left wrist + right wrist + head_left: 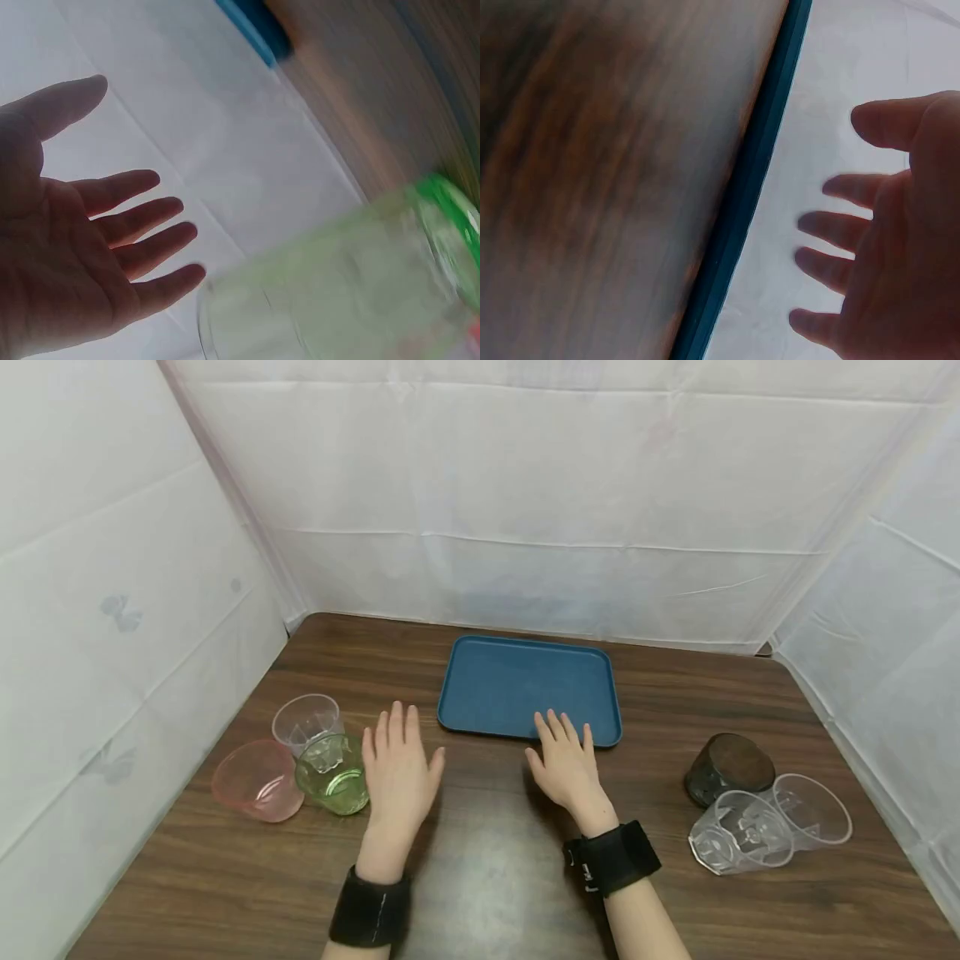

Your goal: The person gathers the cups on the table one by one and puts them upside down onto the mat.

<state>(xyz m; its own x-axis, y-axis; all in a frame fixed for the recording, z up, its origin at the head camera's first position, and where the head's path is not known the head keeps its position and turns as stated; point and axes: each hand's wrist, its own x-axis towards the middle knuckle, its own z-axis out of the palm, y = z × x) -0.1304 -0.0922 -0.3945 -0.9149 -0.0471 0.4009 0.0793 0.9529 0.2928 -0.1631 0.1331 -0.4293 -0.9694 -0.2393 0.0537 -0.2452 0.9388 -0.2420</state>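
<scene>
My left hand (pixel 397 777), fingers straight and palm down in the head view, is just right of a green cup (pixel 334 781). That cup looms large in the left wrist view, beyond the little finger; whether they touch I cannot tell. Behind and left of it are a clear cup (pixel 306 720) and a pink cup (pixel 258 783). With fingers spread and nothing held, my right hand (pixel 568 770) appears over the near edge of a blue tray (pixel 528 685). To its right lie a dark grey cup (pixel 729 768) and two clear cups (pixel 738 833), grouped together.
The dark wood table (pixel 480 877) carries everything, with the tray near its far edge. White sheeting (pixel 525 510) hangs behind the table and along both sides. A black band (pixel 371 907) circles each wrist.
</scene>
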